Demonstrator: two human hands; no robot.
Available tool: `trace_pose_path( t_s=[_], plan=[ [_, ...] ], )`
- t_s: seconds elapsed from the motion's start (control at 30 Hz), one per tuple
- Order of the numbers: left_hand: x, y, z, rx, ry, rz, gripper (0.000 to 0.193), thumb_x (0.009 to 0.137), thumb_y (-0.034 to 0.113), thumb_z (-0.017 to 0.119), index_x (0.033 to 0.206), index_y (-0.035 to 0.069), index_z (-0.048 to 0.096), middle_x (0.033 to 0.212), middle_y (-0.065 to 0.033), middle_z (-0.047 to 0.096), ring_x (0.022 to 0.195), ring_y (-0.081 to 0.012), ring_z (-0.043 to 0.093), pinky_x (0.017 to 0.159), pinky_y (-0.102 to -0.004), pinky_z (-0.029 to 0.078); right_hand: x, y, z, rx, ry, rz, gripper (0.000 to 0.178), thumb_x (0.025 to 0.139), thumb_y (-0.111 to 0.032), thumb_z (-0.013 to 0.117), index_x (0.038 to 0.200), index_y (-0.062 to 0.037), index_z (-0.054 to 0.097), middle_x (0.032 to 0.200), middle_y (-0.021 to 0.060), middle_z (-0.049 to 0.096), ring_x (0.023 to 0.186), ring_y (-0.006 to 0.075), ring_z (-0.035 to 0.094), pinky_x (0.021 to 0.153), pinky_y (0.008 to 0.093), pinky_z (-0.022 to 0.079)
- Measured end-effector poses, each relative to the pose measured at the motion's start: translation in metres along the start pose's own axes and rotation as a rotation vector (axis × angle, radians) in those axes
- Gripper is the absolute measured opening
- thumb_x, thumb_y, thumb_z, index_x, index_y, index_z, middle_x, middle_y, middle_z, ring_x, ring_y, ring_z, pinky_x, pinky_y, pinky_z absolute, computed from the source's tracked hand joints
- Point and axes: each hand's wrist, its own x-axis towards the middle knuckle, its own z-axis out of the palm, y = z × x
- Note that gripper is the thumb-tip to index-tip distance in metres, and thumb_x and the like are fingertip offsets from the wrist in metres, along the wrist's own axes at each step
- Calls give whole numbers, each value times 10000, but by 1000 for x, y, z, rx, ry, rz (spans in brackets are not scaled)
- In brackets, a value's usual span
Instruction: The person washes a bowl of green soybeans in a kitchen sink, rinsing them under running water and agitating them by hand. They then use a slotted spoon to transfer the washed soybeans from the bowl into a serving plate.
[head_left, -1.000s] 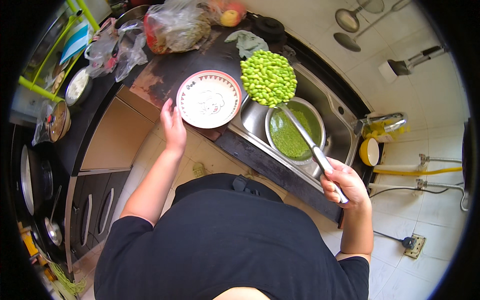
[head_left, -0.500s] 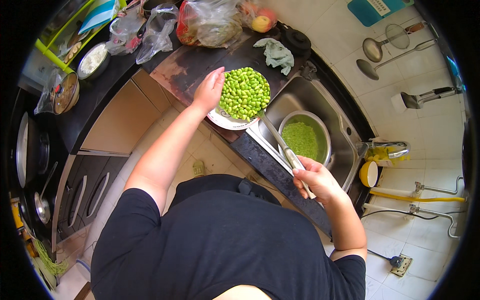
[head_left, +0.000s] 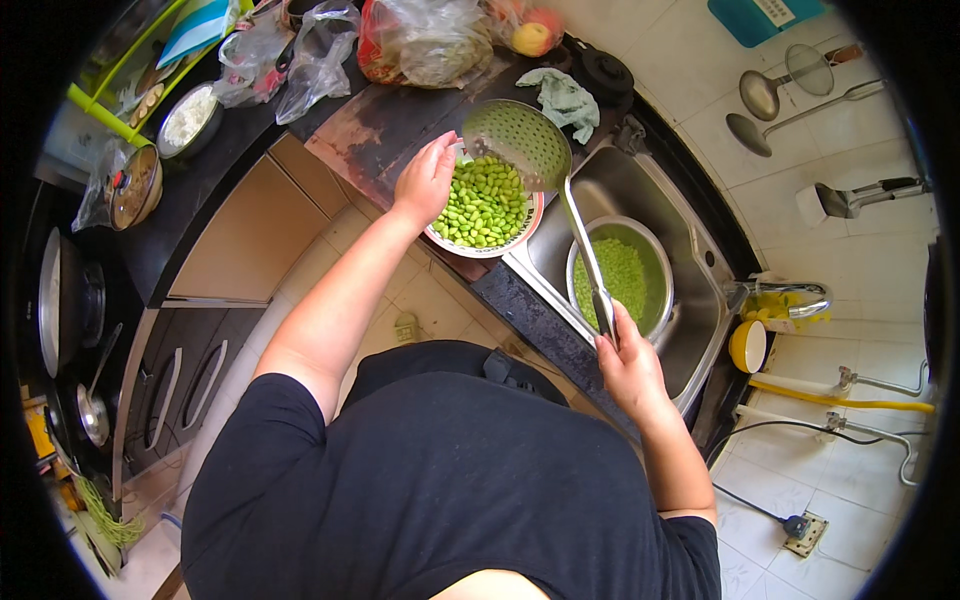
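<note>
- On the dark desk (head_left: pixel 380 130), left hand (head_left: pixel 425 182) has its grip closed on the far-left rim of a plate (head_left: pixel 487 246) heaped with green beans (head_left: pixel 482 203)
- Above the plate tilts an emptied slotted ladle (head_left: pixel 515 143)
- Right hand (head_left: pixel 627 366) clasps the ladle's handle, near a steel bowl (head_left: pixel 620 278) sitting in the sink (head_left: pixel 690 330)

Open passage: dark counter (head_left: pixel 380 130) strip left of the plate (head_left: pixel 483 245). The counter's far edge is blocked by plastic bags (head_left: pixel 420 40); its right end by a green cloth (head_left: pixel 565 98). A steel pot (head_left: pixel 655 265) occupies the sink (head_left: pixel 700 330).
</note>
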Motion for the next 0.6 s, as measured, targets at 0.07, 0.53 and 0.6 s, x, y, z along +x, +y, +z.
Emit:
trace_pose_path(
  t_s=[0.07, 0.53, 0.6],
  plan=[
    [-1, 1, -1, -6, 5, -16, 433, 936, 370, 335, 1179, 46, 489, 1151, -101, 552, 1085, -270, 504, 901, -332, 388, -3, -6, 2, -128, 77, -93, 497, 825, -119, 536, 1285, -72, 354, 877, 218, 607, 797, 389, 589, 693, 409, 467],
    [-20, 32, 3, 477, -186, 345, 334, 833, 203, 520, 1117, 28, 532, 1163, -143, 535, 1132, -314, 454, 964, -412, 328, -14, 119, -17, 652, 303, 275, 510, 885, -116, 453, 1353, -53, 261, 577, -6, 427, 406, 65, 379, 378, 193, 327],
    [-32, 50, 3, 425, -185, 313, 337, 832, 200, 522, 1119, 24, 530, 1176, -149, 525, 1149, -325, 438, 970, -410, 320, -18, 159, -21, 80, 387, 339, 512, 839, -201, 506, 1317, -116, 344, 964, 192, 614, 909, 348, 586, 785, 400, 447]
  ],
)
